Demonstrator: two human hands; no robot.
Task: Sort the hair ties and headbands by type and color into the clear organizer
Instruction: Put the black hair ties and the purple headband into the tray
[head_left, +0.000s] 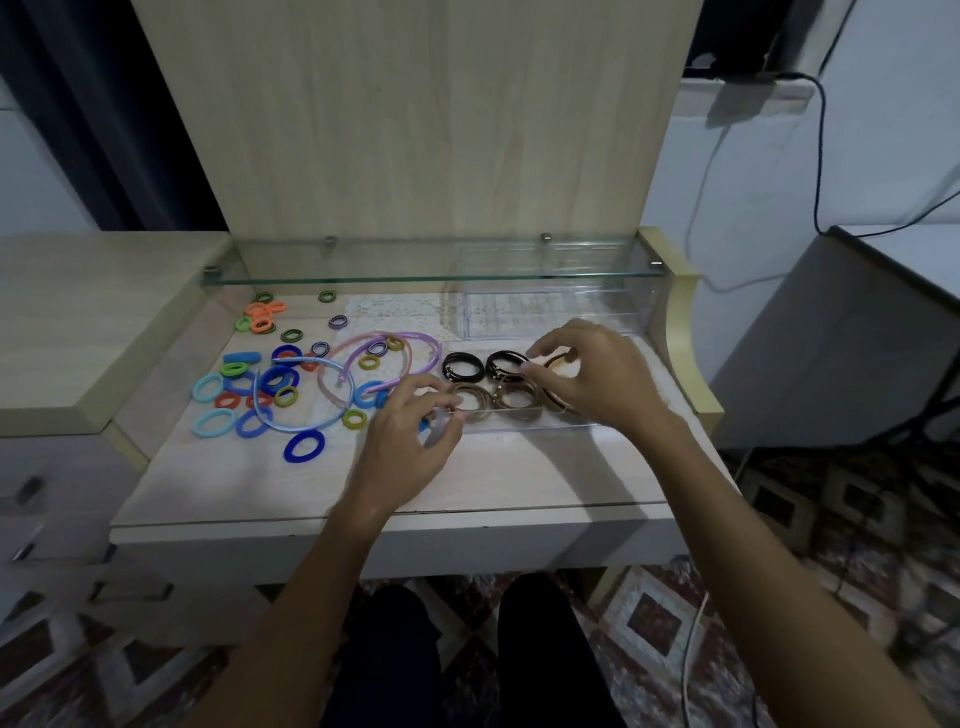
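Head-cam view down onto a pale wood dressing table (519, 467) w/ a glass top; dark-clothed knees at the bottom edge.

Nearest: two bare forearms reach in. Left hand (410, 441) hovers at the near-left corner of a clear organizer tray (524, 422), fingers curled, thumb and forefinger together; it seems to pinch something small and pale, but motion blur makes it hard to say what. Right hand (592, 374) sits over the tray's right side, fingertips pinching a tan hair tie (563, 364); the hand covers whatever lies beneath it.

In the tray: front row holds brown/tan thin ties (475, 402), approx. two or three bunches, partly hidden by both hands. Back row holds two bunches of black thin ties (462, 365). Dividers can't be made out through the clear plastic.

Left of the tray, loose on the table: a light blue headband (296, 421), a pink headband (332, 384) and a purple headband (421, 353), overlapping. Around them lie thick fabric ties: dark blue (304, 447), light blue (214, 422), red, green, olive. Farther back-left, an orange ties cluster (265, 314).

Farthest: a second clear box (550, 312) sits under a glass shelf (431, 270); contents unclear. Wood panel behind; cables on the wall at right.
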